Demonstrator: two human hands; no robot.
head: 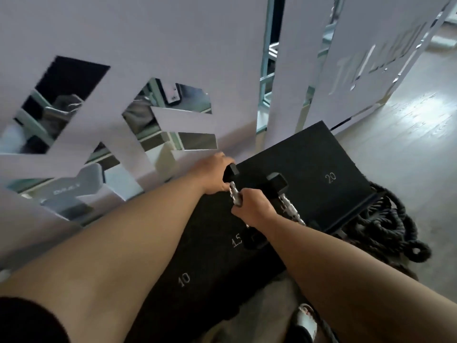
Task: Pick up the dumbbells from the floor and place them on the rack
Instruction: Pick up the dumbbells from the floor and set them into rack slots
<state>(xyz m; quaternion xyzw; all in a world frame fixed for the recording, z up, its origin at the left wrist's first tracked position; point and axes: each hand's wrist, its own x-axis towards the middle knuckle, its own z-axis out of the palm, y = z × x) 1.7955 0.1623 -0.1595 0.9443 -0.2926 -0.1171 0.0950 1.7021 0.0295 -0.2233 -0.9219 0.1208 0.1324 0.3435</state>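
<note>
A black hex dumbbell with a chrome handle lies over the black rack, near its "15" mark. My right hand is closed around the handle. My left hand grips the dumbbell's far head at the rack's back edge. A second dumbbell of the same kind rests on the rack just to the right, parallel to the first, and neither hand touches it. The rack top carries the white numbers 10, 15 and 20.
A coiled black battle rope lies on the floor right of the rack. Behind the rack stands a mirrored wall with large white lettering. Light wooden floor stretches to the right. A white shoe shows at the bottom.
</note>
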